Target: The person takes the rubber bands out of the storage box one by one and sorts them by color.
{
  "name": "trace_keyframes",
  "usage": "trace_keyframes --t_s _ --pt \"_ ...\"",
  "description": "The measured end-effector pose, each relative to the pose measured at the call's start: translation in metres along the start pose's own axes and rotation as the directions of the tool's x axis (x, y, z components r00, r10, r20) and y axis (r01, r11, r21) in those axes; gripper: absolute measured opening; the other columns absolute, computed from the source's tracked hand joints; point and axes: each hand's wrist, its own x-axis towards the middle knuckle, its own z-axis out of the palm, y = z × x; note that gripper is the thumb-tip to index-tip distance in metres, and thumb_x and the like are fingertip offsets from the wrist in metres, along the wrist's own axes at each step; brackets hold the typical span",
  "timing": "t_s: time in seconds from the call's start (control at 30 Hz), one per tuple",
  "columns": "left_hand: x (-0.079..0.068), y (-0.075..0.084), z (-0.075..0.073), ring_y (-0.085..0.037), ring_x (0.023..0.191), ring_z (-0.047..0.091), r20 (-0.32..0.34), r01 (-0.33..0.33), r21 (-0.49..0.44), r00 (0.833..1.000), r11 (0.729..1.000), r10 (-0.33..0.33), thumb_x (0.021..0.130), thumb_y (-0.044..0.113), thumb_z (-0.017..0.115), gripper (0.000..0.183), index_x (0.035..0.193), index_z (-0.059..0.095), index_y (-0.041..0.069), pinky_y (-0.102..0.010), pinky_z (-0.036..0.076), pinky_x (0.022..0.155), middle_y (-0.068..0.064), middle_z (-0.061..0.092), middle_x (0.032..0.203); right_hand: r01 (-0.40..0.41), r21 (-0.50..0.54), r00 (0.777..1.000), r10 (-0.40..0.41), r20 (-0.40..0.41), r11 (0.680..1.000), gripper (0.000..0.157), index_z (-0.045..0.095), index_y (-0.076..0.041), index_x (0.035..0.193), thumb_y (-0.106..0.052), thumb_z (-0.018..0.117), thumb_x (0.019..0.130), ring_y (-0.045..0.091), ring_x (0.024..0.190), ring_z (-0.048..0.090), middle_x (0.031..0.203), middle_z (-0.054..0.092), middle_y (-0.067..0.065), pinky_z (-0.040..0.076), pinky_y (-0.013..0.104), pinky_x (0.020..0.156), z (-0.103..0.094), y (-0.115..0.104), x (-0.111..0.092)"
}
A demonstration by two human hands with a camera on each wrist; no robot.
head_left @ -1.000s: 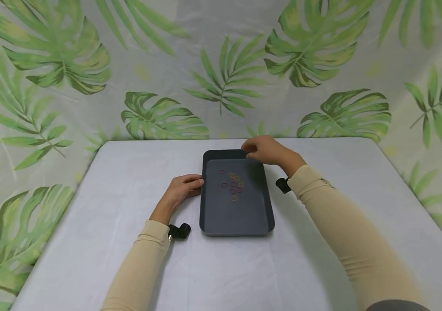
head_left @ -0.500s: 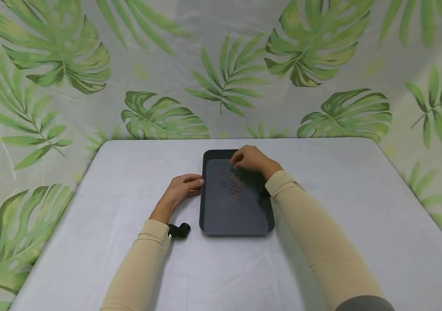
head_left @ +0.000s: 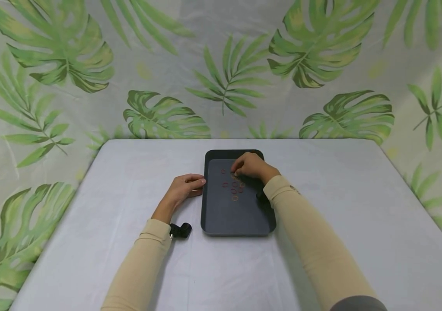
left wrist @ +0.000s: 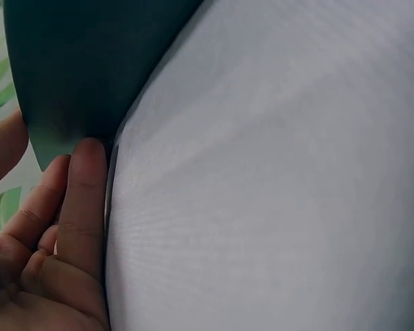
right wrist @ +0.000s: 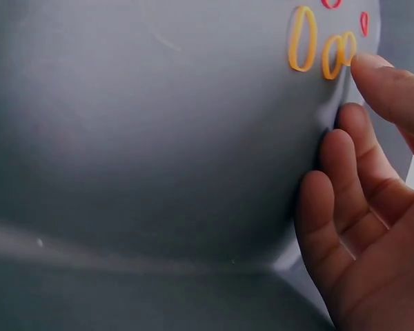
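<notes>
A dark grey rectangular tray (head_left: 236, 218) lies on the table. Several small red and yellow bands, like thin rubber bands (head_left: 235, 198), are scattered on its floor. My left hand (head_left: 183, 186) rests against the tray's left side. In the left wrist view its fairly straight fingers (left wrist: 87, 186) touch the outer wall, thumb at the rim. Over the tray's far half, my right hand (head_left: 252, 166) reaches down, fingers loosely bent. Seen from the right wrist, its thumb tip meets one yellow rubber band (right wrist: 354, 45), with other yellow bands beside it. The index fingertip is hidden there.
A white cloth (head_left: 135, 168) covers the table around the tray. Behind the table's far edge hangs a leaf-patterned curtain (head_left: 244, 77). The tray's raised rim (head_left: 234, 153) surrounds the bands. A small black camera (head_left: 182, 230) sits on my left wrist.
My right hand has moved left and down from the tray's far right rim to the yellow rubber bands. The left hand has stayed at the tray's left side.
</notes>
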Motion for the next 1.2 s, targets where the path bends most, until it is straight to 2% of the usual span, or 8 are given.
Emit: trace_keyframes --t_s 0.23,0.37,0.57,0.83,0.93,1.07,1.2 --pt "-0.005 0.006 0.001 -0.006 0.090 0.067 0.006 0.003 -0.009 1.000 1.000 -0.003 0.093 0.017 0.070 0.042 0.130 0.062 -0.001 -0.029 0.061 0.092 -0.012 0.066 0.120 -0.023 0.027 1.000 0.023 -0.002 0.999 0.018 0.077 -0.012 0.109 -0.013 0.071 0.091 0.023 0.102 0.069 0.109 0.076 0.007 0.057 0.041 0.096 0.004 0.002 0.002" --pt "-0.003 0.005 0.001 -0.007 0.091 0.068 -0.004 0.001 -0.009 1.000 1.000 -0.001 0.093 0.017 0.070 0.041 0.129 0.063 -0.001 -0.029 0.061 0.091 -0.011 0.066 0.119 -0.012 0.032 1.000 0.012 0.001 0.999 0.017 0.077 -0.012 0.108 -0.013 0.070 0.092 0.025 0.106 0.067 0.111 0.075 0.008 0.057 0.041 0.095 0.003 0.001 0.001" --pt "-0.002 0.004 0.001 -0.008 0.092 0.068 -0.002 0.013 -0.013 1.000 1.000 -0.013 0.093 0.017 0.070 0.040 0.128 0.063 0.000 -0.029 0.062 0.090 -0.011 0.066 0.120 0.012 0.017 1.000 -0.012 0.007 1.000 0.018 0.075 -0.010 0.108 -0.013 0.071 0.091 0.024 0.102 0.068 0.109 0.076 0.009 0.057 0.041 0.094 0.003 0.002 0.000" --pt "-0.003 0.002 0.002 -0.007 0.088 0.069 -0.004 0.010 -0.019 1.000 1.000 -0.011 0.093 0.017 0.070 0.039 0.127 0.063 -0.001 -0.027 0.063 0.086 -0.008 0.067 0.115 0.040 -0.032 0.999 -0.040 0.004 0.999 0.007 0.076 -0.011 0.095 -0.014 0.071 0.092 0.022 0.092 0.067 0.097 0.077 0.006 0.056 0.041 0.091 0.004 0.004 0.001" --pt "-0.003 0.002 0.002 -0.007 0.087 0.069 -0.006 0.013 -0.017 1.000 1.000 -0.013 0.093 0.017 0.070 0.039 0.127 0.064 0.000 -0.027 0.063 0.084 -0.008 0.066 0.115 0.043 -0.031 0.999 -0.043 0.003 0.999 0.007 0.075 -0.012 0.091 -0.015 0.070 0.093 0.021 0.089 0.066 0.093 0.076 0.004 0.055 0.041 0.089 0.002 0.004 0.000" --pt "-0.001 0.002 0.002 -0.007 0.087 0.069 -0.005 0.013 -0.012 1.000 1.000 -0.013 0.093 0.017 0.071 0.040 0.128 0.063 0.000 -0.026 0.063 0.084 -0.009 0.066 0.117 0.053 -0.004 0.998 -0.054 -0.021 0.999 0.010 0.075 -0.013 0.088 -0.015 0.068 0.094 0.020 0.086 0.066 0.091 0.075 0.004 0.055 0.038 0.085 -0.001 0.001 -0.002" --pt "0.000 0.001 0.001 -0.007 0.087 0.069 -0.005 0.017 -0.008 1.000 1.000 -0.017 0.093 0.017 0.070 0.040 0.129 0.063 0.001 -0.026 0.063 0.085 -0.010 0.065 0.119 0.094 0.007 0.994 -0.093 -0.063 0.996 0.010 0.075 -0.013 0.089 -0.015 0.067 0.095 0.021 0.089 0.065 0.097 0.074 0.005 0.055 0.037 0.083 -0.008 -0.004 -0.004"
